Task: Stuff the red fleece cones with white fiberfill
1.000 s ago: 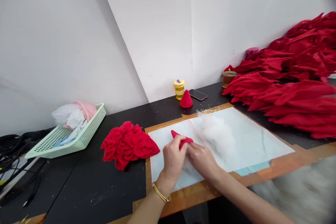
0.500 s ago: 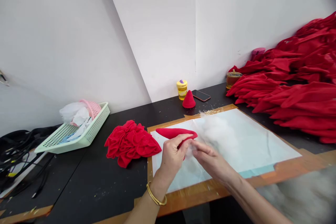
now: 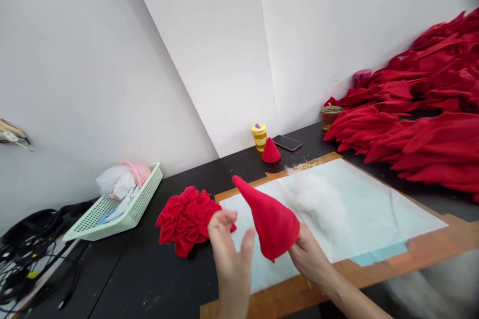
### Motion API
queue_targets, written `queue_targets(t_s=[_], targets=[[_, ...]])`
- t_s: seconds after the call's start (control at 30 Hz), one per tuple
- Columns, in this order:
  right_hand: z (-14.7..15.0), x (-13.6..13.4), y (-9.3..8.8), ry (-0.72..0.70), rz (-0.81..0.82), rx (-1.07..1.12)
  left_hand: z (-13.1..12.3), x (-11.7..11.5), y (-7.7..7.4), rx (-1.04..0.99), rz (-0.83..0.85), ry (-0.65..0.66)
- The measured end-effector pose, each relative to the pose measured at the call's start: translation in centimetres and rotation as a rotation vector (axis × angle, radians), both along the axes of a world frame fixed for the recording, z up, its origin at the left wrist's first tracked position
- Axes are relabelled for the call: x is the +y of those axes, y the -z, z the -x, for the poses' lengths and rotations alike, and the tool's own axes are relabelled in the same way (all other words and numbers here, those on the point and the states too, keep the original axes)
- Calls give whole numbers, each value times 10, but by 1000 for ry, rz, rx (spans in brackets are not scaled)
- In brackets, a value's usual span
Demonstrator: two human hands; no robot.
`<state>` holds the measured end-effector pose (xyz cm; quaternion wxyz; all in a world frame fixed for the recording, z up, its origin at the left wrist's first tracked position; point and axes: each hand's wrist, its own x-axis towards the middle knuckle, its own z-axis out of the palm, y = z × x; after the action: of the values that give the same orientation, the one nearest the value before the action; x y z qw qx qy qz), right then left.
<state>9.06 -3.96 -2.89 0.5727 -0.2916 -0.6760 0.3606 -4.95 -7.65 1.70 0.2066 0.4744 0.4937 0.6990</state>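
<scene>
Head view:
1. Nearest, holding the left hand (image 3: 232, 259) empty, thumb and fingers spread apart, just beside the red cone (image 3: 271, 224), perhaps so as not to dent the cloth.
2. Bearing that cone in the air above the sheet, in the right hand (image 3: 312, 259) alone, taken at the wide end with the tip pointing up and left, probably to leave the outer face free. Gripping, yet with fingertips hidden behind cloth: cannot tell whether pinching the rim or tucked inside.
3. At lower right, near the right forearm, a blurred heap of fluff (image 3: 441, 284), likely handy there.
4. Beneath the hands, lying flat, a white sheet (image 3: 381, 209) edged with brown tape (image 3: 267, 304), presumably against sliding. On it, beyond the right hand, loose white stuffing (image 3: 318, 199).
5. Left of the sheet, ruffled red cloth (image 3: 187, 219), perhaps piled there for easy reach. Farther left, a green basket (image 3: 144, 204) and black cables (image 3: 33, 254), well apart from the sheet.
6. Beyond the sheet, a second cone (image 3: 271, 151), upright on its base, seemingly out of the way, near a yellow-lidded cup (image 3: 259, 137) and a phone (image 3: 287, 142).
7. At far right, layered red pieces (image 3: 430, 134) beside an amber jar (image 3: 331, 118), apparently heaped by the wall (image 3: 318, 35) to save room.
</scene>
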Motion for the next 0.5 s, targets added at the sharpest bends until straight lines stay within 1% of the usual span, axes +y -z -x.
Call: queue_targets(t_s=[0.03, 0.07, 0.1, 0.13, 0.17, 0.23, 0.33, 0.37, 0.43, 0.5], targets=[[3, 0, -4, 3, -31, -19, 0, 6, -4, -149, 59, 56], [7, -1, -8, 1, -49, -29, -2, 13, -9, -266, 128, 151], [11, -1, -11, 4, -57, -27, -6, 19, -14, -348, 192, 239], [14, -1, -14, 14, -58, -19, -11, 24, -17, -399, 240, 297], [16, -2, -15, 31, -42, -5, -17, 28, -19, -434, 265, 322], [17, -4, -16, 82, 52, 45, -28, 33, -16, -487, 283, 306], [13, -9, -11, 146, 290, 162, -42, 31, -1, -567, 300, 290], [11, -12, -9, 158, 348, 198, -45, 29, 3, -582, 307, 294], [8, -19, -4, 137, 374, 214, -49, 26, 9, -595, 319, 304], [5, -26, 2, 50, 308, 148, -49, 24, 10, -584, 341, 305]])
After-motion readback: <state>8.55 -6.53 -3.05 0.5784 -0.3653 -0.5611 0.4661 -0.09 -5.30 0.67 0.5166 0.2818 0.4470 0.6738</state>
